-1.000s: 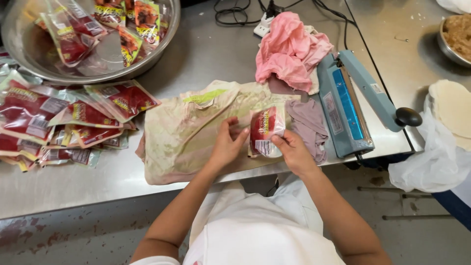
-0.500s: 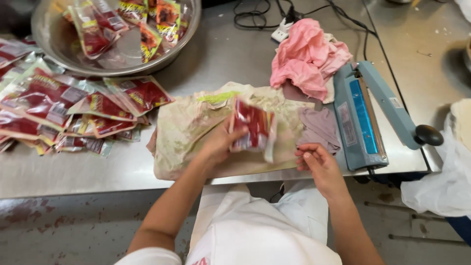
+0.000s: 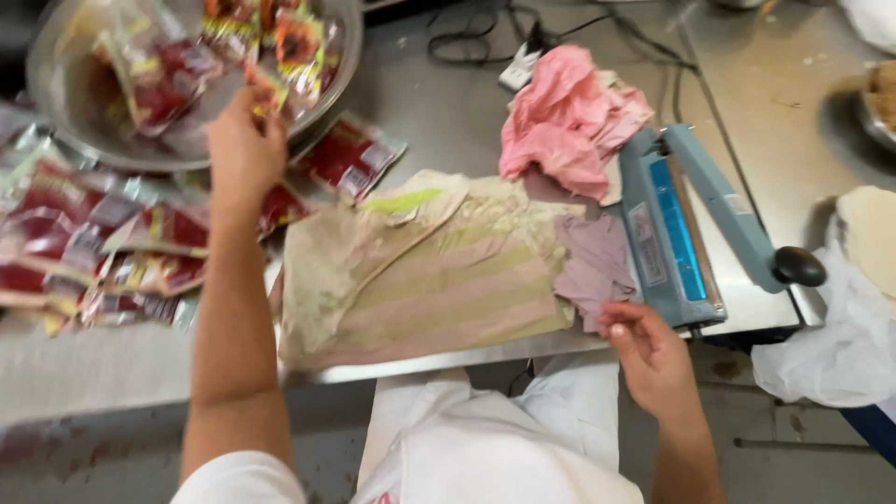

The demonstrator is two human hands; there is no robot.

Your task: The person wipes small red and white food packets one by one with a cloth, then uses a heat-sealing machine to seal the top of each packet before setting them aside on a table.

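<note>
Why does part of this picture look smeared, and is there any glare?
Head view: the left hand and the red packets beside it are streaked by motion blur; the blue sealer looks sharper; soft glare whitens the steel table and metal bowl rim.

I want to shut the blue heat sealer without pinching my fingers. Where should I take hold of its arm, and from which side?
Grip the black knob at the free end of the blue heat sealer's raised arm, probably coming from above on the near right. The arm is hinged at the far end and tilts up toward the knob, well clear of the sealing strip. The right hand hovers nearest, near its front.
</note>
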